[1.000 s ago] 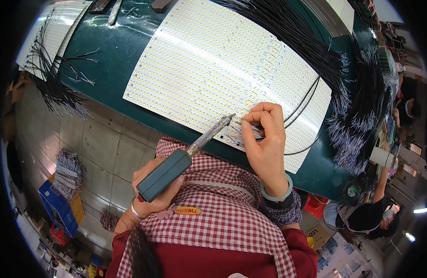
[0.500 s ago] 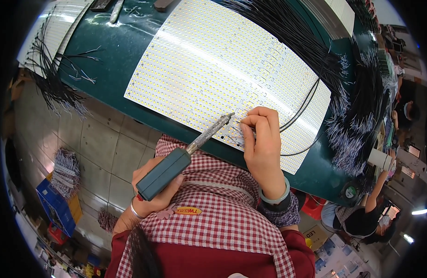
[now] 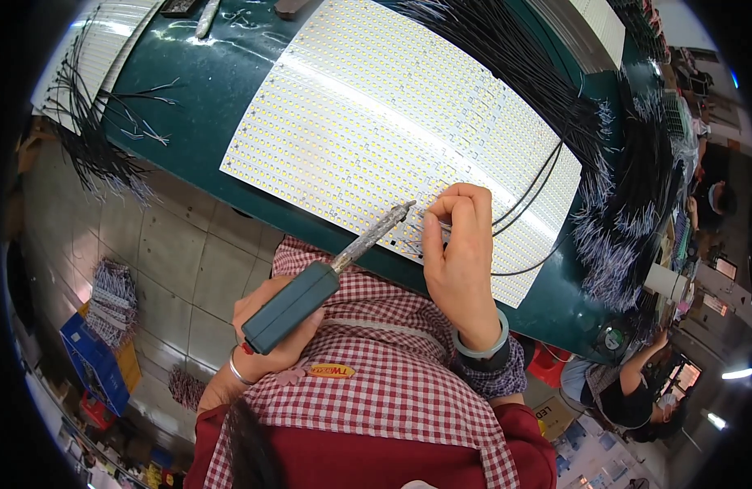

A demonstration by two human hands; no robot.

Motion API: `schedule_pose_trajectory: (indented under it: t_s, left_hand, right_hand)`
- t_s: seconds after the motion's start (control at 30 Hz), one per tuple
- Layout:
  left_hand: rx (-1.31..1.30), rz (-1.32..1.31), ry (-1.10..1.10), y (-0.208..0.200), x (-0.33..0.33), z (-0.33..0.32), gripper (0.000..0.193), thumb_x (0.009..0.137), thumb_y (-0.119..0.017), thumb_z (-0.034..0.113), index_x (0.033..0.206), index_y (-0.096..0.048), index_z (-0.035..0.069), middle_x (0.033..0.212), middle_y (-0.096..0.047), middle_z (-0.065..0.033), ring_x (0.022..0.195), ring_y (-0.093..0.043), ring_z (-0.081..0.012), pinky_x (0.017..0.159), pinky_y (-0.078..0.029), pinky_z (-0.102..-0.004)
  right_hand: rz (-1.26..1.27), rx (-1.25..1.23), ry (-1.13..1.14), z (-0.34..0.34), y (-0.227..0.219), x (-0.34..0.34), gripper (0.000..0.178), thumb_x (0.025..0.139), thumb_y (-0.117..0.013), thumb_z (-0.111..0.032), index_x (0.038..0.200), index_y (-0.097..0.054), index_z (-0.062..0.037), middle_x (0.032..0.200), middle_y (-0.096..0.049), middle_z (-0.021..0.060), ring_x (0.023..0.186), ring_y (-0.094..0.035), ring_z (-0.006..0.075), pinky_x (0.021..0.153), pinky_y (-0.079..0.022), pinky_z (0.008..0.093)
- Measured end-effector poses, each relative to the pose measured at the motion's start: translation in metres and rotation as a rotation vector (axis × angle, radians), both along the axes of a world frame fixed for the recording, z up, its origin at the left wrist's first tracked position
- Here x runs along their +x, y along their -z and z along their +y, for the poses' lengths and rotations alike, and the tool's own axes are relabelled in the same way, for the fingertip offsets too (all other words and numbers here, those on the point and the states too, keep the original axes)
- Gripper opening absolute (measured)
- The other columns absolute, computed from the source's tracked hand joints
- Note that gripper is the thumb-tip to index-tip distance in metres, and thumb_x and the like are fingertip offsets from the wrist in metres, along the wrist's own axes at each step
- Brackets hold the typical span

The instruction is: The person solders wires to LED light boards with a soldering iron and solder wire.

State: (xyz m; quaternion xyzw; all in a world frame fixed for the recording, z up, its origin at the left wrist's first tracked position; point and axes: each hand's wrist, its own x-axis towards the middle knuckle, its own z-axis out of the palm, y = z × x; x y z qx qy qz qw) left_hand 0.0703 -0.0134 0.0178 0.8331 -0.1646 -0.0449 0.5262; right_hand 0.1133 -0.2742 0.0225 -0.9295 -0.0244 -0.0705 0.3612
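A white LED panel [image 3: 327, 122], covered in rows of small yellow chips, lies on the green table. My left hand [image 3: 284, 352] is wrapped round the green handle of a soldering iron [image 3: 291, 308]; its metal tip reaches over the panel's near part, just left of my right fingers. Whether the tip touches the panel, I cannot tell. My right hand [image 3: 464, 273] is closed in a pinch on the thin wire ends of a black cable [image 3: 522, 200], low over the panel. The fingers partly hide these ends. The cable loops out to the right across the panel.
Bundles of black cables [image 3: 535, 69] with stripped ends lie behind and right of the panel. More panels with cables [image 3: 74, 90] are stacked at the far left. A solder reel [image 3: 610, 339] sits at the table's right edge. A co-worker [image 3: 624, 387] sits beyond it.
My right hand has shifted slightly left, its fingers still pinched. The iron has barely moved. At the right, the co-worker's arm and body have changed position.
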Motion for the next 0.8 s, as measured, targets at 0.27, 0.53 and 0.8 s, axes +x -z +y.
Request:
schedule_pose_trajectory:
  t_s: [0.27, 0.53, 0.8]
  left_hand:
    - [-0.01, -0.019, 0.001, -0.0002, 0.0017, -0.0032, 0.025, 0.078, -0.083, 0.002, 0.1, -0.072, -0.006, 0.093, -0.073, -0.0134, 0.075, -0.074, -0.0219, 0.064, -0.058, -0.0291]
    - [-0.027, 0.005, -0.009, 0.0025, 0.0007, -0.0059, 0.024, 0.077, -0.084, 0.001, 0.097, -0.071, -0.005, 0.092, -0.072, -0.0128, 0.074, -0.073, -0.0209, 0.064, -0.057, -0.0285]
    - [-0.052, 0.014, 0.0, 0.0018, -0.0022, -0.0013, 0.031, 0.084, -0.08, 0.009, 0.111, -0.072, -0.005, 0.096, -0.07, -0.0163, 0.074, -0.067, -0.024, 0.065, -0.051, -0.0325]
  right_hand:
    - [-0.056, -0.046, 0.021, 0.0029, 0.0044, 0.0001, 0.02, 0.086, -0.067, 0.009, 0.1, -0.054, 0.0028, 0.107, -0.052, 0.0205, 0.093, -0.057, 0.0351, 0.078, -0.049, 0.0425]
    - [-0.075, -0.044, 0.025, 0.0035, 0.007, -0.0001, 0.022, 0.084, -0.068, 0.011, 0.1, -0.054, 0.003, 0.107, -0.052, 0.0205, 0.092, -0.056, 0.0351, 0.077, -0.049, 0.0424]
    - [-0.069, 0.003, 0.026, 0.001, 0.0059, -0.0009, 0.02, 0.087, -0.067, 0.009, 0.102, -0.054, 0.0035, 0.109, -0.052, 0.0207, 0.093, -0.059, 0.0349, 0.077, -0.053, 0.0405]
